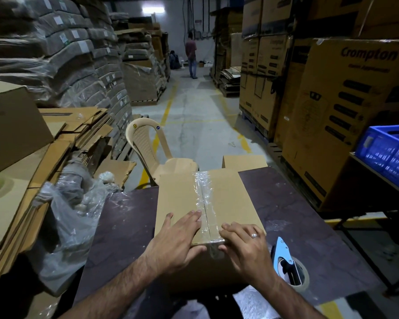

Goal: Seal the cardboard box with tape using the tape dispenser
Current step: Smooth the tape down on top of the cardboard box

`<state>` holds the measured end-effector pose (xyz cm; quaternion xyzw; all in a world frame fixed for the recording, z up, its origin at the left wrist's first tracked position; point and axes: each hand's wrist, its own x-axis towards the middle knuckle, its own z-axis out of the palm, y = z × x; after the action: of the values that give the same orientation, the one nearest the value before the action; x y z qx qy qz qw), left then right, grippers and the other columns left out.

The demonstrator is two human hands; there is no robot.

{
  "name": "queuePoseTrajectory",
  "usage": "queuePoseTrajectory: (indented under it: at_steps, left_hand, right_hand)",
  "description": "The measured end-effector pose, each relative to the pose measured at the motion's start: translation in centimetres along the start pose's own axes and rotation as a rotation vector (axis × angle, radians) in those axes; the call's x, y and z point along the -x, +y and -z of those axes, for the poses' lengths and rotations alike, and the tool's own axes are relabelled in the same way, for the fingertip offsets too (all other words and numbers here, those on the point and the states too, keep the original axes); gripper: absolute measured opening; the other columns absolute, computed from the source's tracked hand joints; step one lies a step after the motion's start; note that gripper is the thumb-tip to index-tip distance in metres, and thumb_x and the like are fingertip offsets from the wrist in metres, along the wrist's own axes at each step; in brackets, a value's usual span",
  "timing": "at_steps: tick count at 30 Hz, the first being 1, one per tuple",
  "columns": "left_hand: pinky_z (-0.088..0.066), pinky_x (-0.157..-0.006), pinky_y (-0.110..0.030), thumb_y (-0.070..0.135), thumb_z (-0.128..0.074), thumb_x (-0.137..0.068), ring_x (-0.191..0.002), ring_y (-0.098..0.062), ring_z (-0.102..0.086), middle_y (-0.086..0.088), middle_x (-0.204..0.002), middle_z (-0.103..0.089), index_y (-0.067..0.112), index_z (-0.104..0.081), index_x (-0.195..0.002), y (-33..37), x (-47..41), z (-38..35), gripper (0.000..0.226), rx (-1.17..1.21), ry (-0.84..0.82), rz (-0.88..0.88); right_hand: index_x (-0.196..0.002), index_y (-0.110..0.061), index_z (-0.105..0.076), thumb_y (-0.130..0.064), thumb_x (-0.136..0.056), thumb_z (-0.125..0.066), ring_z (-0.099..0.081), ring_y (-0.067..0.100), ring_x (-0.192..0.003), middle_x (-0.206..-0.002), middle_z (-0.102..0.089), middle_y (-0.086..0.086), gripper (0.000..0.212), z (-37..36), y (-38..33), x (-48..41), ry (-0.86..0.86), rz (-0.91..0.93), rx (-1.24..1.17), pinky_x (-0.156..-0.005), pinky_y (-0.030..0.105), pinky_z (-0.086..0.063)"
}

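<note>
Pressing on the cardboard box [177, 196] mid-table, the left hand [177, 236] lies flat, fingers spread beside the tape [203, 194]. The right hand [247, 245] presses open-fingered over the box's near edge. The tape dispenser [286, 261] lies toward the table's [297, 203] near right corner.

Tan cardboard box [182, 199], pale-blue tape dispenser [282, 249], blue crate [387, 148], beige chair [145, 143].

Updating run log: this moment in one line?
box: seam taped | left hand: flat on top | right hand: pressing tape | dispenser: on table
</note>
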<state>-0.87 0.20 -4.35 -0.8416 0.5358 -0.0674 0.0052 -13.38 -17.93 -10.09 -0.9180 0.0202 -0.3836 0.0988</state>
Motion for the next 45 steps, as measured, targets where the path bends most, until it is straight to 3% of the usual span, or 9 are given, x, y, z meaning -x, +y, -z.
queuePoseTrajectory:
  at_steps: [2, 8, 11, 15, 20, 26, 33, 37, 45]
  left_hand:
    - [-0.050, -0.091, -0.058, 0.063, -0.038, -0.085, -0.132, -0.018, -0.048, -0.005, -0.145, -0.048, 0.016, -0.047, -0.125, 0.2, -0.1, 0.1, 0.063, -0.024, -0.019, 0.006]
    - [-0.008, -0.118, -0.053, 0.053, -0.062, -0.084, -0.149, -0.017, 0.003, -0.001, -0.162, 0.003, 0.014, -0.012, -0.150, 1.5, -0.1, 0.4, 0.092, -0.043, -0.160, 0.105]
    - [-0.012, -0.117, -0.054, 0.053, -0.065, -0.081, -0.149, -0.018, -0.002, -0.002, -0.162, -0.001, 0.013, -0.016, -0.150, 1.4, -0.1, -0.1, 0.093, -0.060, -0.125, 0.110]
    - [-0.046, -0.096, -0.057, 0.064, -0.077, -0.055, -0.134, -0.022, -0.046, -0.008, -0.147, -0.045, 0.010, -0.050, -0.131, 1.0, 0.2, -0.2, 0.097, -0.083, -0.119, 0.076]
    - [-0.018, -0.114, -0.060, 0.050, -0.052, -0.088, -0.149, -0.022, -0.008, -0.006, -0.162, -0.008, 0.011, -0.020, -0.149, 0.9, 0.3, -0.6, 0.079, -0.039, -0.082, 0.045]
    - [-0.001, -0.119, -0.054, 0.052, -0.019, -0.094, -0.148, -0.011, 0.007, 0.002, -0.162, 0.005, 0.017, -0.010, -0.152, 0.5, 0.3, 0.8, 0.068, 0.071, -0.208, 0.028]
    - [-0.017, -0.116, -0.053, 0.063, -0.017, -0.092, -0.143, -0.006, -0.025, 0.010, -0.152, -0.037, 0.026, -0.049, -0.132, 0.5, 0.8, 0.0, 0.063, 0.312, 0.030, 0.012]
    - [-0.042, -0.103, -0.050, 0.044, -0.047, -0.092, -0.126, -0.008, -0.052, 0.007, -0.129, -0.062, 0.024, -0.062, -0.113, 0.3, 1.3, -1.1, 0.032, 0.348, 0.223, 0.019]
    - [-0.052, -0.087, -0.055, 0.062, -0.033, -0.083, -0.124, -0.021, -0.056, -0.005, -0.138, -0.056, 0.011, -0.055, -0.132, 1.2, 1.1, -0.5, 0.074, 0.013, -0.075, 0.255]
  right_hand:
    - [-0.109, -0.026, -0.065, -0.042, -0.088, -0.056, -0.058, 0.013, -0.106, -0.118, -0.066, -0.010, 0.028, -0.2, 0.2, 0.5, -0.006, 0.010, 0.022, -0.087, 0.033, -0.034]
    - [-0.116, -0.023, -0.062, -0.048, -0.078, -0.065, -0.053, 0.013, -0.114, -0.124, -0.064, -0.006, 0.046, -0.6, 0.7, 1.0, -0.023, 0.065, 0.093, -0.090, 0.035, -0.032]
    - [-0.115, -0.024, -0.056, -0.057, -0.064, -0.072, -0.050, 0.014, -0.114, -0.121, -0.065, -0.005, 0.063, -1.0, 0.3, 1.0, -0.030, 0.040, 0.133, -0.090, 0.037, -0.031]
    - [-0.108, -0.024, -0.054, -0.067, -0.057, -0.073, -0.054, 0.016, -0.107, -0.114, -0.068, -0.004, 0.069, -1.7, -0.5, 0.6, -0.001, -0.010, 0.181, -0.088, 0.039, -0.031]
    - [-0.093, -0.022, -0.066, -0.068, -0.073, -0.065, -0.063, 0.018, -0.089, -0.105, -0.069, -0.005, 0.050, -1.3, -0.6, 0.0, 0.057, 0.015, 0.203, -0.083, 0.038, -0.035]
    - [-0.087, -0.025, -0.068, -0.052, -0.085, -0.062, -0.055, 0.016, -0.075, -0.094, -0.067, -0.010, 0.028, -0.1, -0.9, -1.0, 0.038, 0.027, 0.103, -0.075, 0.035, -0.037]
    - [-0.106, -0.035, -0.062, -0.044, -0.088, -0.054, -0.052, 0.012, -0.081, -0.099, -0.060, -0.013, 0.021, 0.8, -1.0, -1.2, -0.137, -0.015, 0.088, -0.075, 0.027, -0.027]
    - [-0.116, -0.030, -0.058, -0.049, -0.089, -0.044, -0.059, 0.012, -0.104, -0.122, -0.061, -0.011, 0.036, 1.0, -1.4, -2.8, -0.279, 0.016, 0.179, -0.085, 0.035, -0.041]
    - [-0.102, -0.023, -0.073, -0.023, -0.079, -0.067, -0.067, 0.012, -0.096, -0.109, -0.072, -0.008, 0.024, 1.6, -0.9, -2.7, -0.256, 0.125, -0.024, -0.083, 0.029, -0.051]
